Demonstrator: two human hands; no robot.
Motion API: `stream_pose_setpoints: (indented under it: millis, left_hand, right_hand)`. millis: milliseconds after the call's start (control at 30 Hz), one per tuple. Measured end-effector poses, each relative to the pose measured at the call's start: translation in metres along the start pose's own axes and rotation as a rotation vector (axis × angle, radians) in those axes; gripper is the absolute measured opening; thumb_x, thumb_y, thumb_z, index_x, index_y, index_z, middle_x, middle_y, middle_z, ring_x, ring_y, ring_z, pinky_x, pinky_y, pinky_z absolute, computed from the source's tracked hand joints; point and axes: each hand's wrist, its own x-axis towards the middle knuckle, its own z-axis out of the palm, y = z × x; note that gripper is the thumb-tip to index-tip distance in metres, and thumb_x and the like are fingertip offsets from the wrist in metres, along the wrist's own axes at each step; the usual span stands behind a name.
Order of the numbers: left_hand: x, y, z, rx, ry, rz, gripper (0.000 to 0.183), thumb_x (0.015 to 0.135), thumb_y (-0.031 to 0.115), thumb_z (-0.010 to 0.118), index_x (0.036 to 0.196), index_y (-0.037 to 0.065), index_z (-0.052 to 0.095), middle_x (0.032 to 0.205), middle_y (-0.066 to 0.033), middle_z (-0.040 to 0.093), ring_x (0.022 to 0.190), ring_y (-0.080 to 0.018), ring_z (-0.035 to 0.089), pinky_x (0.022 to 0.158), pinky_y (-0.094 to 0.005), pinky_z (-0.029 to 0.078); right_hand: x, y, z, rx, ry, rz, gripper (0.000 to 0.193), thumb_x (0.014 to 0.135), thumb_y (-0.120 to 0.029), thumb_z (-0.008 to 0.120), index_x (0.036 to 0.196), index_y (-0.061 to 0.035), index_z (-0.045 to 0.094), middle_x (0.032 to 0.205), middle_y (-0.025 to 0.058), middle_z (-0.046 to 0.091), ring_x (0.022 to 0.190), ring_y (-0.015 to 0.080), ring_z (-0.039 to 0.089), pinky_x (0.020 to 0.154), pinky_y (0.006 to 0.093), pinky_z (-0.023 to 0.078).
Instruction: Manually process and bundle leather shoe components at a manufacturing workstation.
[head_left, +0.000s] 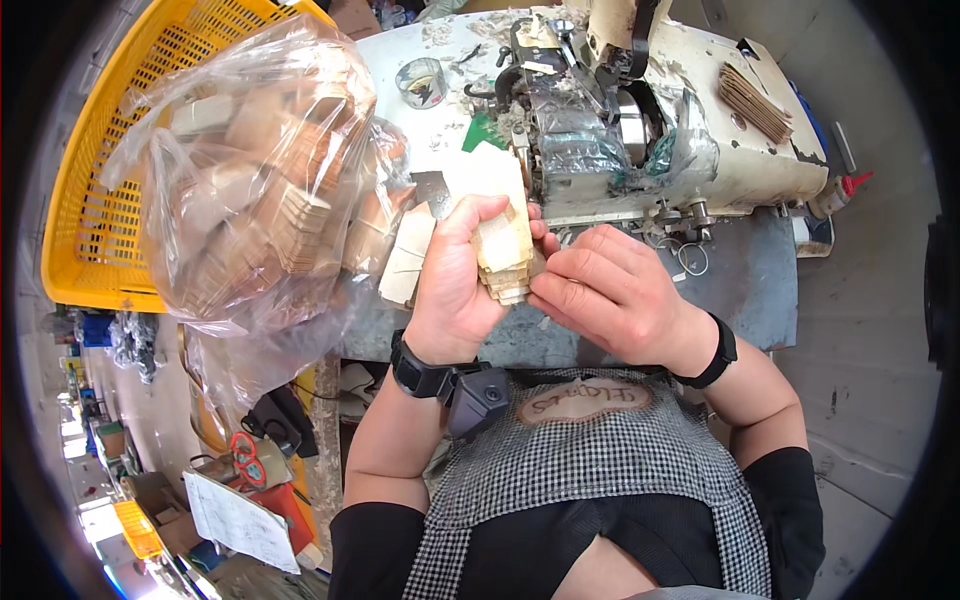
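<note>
Stack of thin tan card pieces (pixel 505 255), flat, layered edges, held above tabletop's (pixel 740 270) near edge. Left hand (pixel 455 275) upright, fingers wrapped around stack. Right hand (pixel 610 295) palm-down, fingers curled, pinching stack's lower edge. Crinkled clear plastic bag (pixel 260 170) of similar pieces at tabletop's left edge.

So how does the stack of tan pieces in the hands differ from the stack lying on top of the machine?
The held stack is gripped upright between the left hand and right hand; the stack on the machine lies flat, untouched. The held stack is pale tan with its face showing; the machine stack looks darker and shows mostly fanned edges. Both are thin, flat, tan pieces piled together.
</note>
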Motion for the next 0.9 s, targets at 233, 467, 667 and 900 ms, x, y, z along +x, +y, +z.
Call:
stream_pose_setpoints:
  millis: [233,467,667,900]
  left_hand:
    - [0.000,-0.003,-0.004,-0.005,-0.007,-0.014,0.024,0.093,0.018,0.054,0.106,-0.002,0.053,0.091,-0.0116,0.060,0.082,-0.0238,0.062,0.077,-0.0377,0.055]
    - [0.003,0.001,-0.007,-0.146,0.028,-0.085,0.024,0.092,0.020,0.055,0.103,-0.002,0.055,0.087,-0.0120,0.061,0.081,-0.0255,0.062,0.076,-0.0386,0.055]
    - [0.014,0.006,-0.016,-0.108,0.000,-0.062,0.024,0.091,0.019,0.055,0.101,-0.003,0.055,0.086,-0.0133,0.061,0.082,-0.0272,0.063,0.078,-0.0389,0.055]
    - [0.019,0.014,-0.017,-0.283,-0.008,-0.088,0.030,0.091,0.007,0.053,0.116,-0.007,0.047,0.099,-0.0145,0.054,0.086,-0.0230,0.057,0.084,-0.0410,0.052]
  right_hand:
    - [0.008,-0.004,-0.004,0.022,0.007,0.005,0.032,0.062,-0.005,0.074,0.091,0.0013,0.062,0.087,0.0075,0.056,0.073,0.0229,0.056,0.063,0.0340,0.047]
    - [0.002,-0.008,-0.013,0.143,0.014,-0.023,0.034,0.062,-0.004,0.074,0.093,0.0025,0.063,0.092,0.0104,0.060,0.079,0.0259,0.059,0.068,0.0348,0.049]
    - [0.005,0.005,-0.020,0.213,-0.073,0.068,0.036,0.076,-0.008,0.071,0.108,0.0021,0.060,0.103,0.0154,0.064,0.095,0.0308,0.063,0.082,0.0408,0.053]
    - [-0.005,0.000,-0.044,0.976,0.334,0.723,0.043,0.102,-0.009,0.044,0.142,-0.0101,0.030,0.095,0.0169,0.063,0.079,0.0261,0.066,0.073,0.0435,0.056]
